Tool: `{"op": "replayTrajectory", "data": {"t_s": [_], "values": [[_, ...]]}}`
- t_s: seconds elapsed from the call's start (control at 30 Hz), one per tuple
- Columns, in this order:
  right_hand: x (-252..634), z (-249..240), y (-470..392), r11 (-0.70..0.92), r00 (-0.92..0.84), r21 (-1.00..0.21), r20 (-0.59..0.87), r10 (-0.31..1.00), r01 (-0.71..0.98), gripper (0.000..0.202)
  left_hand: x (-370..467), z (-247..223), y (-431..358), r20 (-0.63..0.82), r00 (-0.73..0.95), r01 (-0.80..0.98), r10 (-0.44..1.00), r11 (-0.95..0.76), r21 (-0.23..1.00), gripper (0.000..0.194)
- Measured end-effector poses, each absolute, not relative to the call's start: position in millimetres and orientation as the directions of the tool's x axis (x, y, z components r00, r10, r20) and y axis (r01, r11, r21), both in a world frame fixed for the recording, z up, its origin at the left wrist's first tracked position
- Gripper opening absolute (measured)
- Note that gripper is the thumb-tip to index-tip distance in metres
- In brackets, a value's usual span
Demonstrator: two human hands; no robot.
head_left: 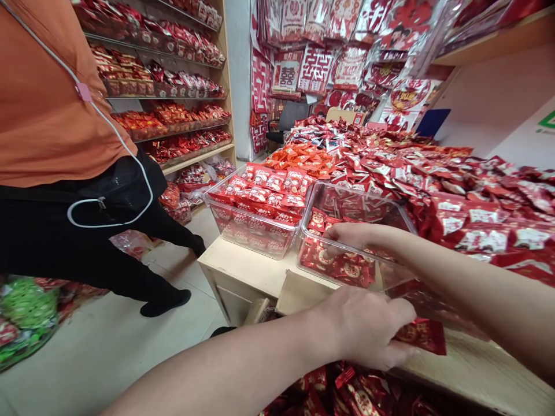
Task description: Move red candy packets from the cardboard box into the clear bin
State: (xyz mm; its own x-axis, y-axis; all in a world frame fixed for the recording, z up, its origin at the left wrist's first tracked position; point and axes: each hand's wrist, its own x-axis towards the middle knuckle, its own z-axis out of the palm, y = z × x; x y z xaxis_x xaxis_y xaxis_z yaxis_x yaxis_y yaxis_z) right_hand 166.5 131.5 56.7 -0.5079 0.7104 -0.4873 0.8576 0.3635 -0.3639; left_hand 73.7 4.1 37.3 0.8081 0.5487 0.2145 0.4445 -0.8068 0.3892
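Observation:
My left hand (368,329) is closed on a red candy packet (427,336), above a heap of loose red packets (364,396) at the bottom of the view. Inside a clear plastic bin (359,196) reaches my right hand (342,238), its fingers bent down onto red packets (318,222) with gold print. Whether it grips one of them is hidden. The packets fill the left and front part of that bin. Left of it stands another clear bin (251,228), filled with rows of red packets (264,188).
A person in an orange top (56,104) stands at the left. Shelves (173,98) of red packets rise behind. A large pile (433,179) of packets covers the table to the right. A cardboard flap (299,292) sticks up before the bins.

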Motion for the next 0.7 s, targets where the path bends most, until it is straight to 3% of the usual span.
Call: {"op": "replayTrajectory", "data": {"t_s": [0.2,0.47,0.57,0.7], "values": [[162.7,50.0,128.6,0.214,-0.549,-0.595,-0.465,0.695,0.775,0.025,73.8,36.8,4.3,0.207,0.811,0.440,0.547,-0.803,0.402,0.030],[169.1,59.1,133.4,0.197,-0.550,-0.641,-0.414,0.725,0.742,0.022,73.4,38.7,4.2,0.159,0.814,0.461,0.559,-0.787,0.411,0.032],[172.1,60.9,132.7,0.257,-0.558,-0.573,-0.442,0.702,0.778,0.023,72.8,39.8,4.2,0.160,0.818,0.451,0.552,-0.790,0.416,0.032],[162.7,61.3,126.8,0.407,-0.510,-0.312,-0.442,0.738,0.859,0.019,72.8,39.2,4.6,0.160,0.817,0.455,0.554,-0.789,0.413,0.033]]}}
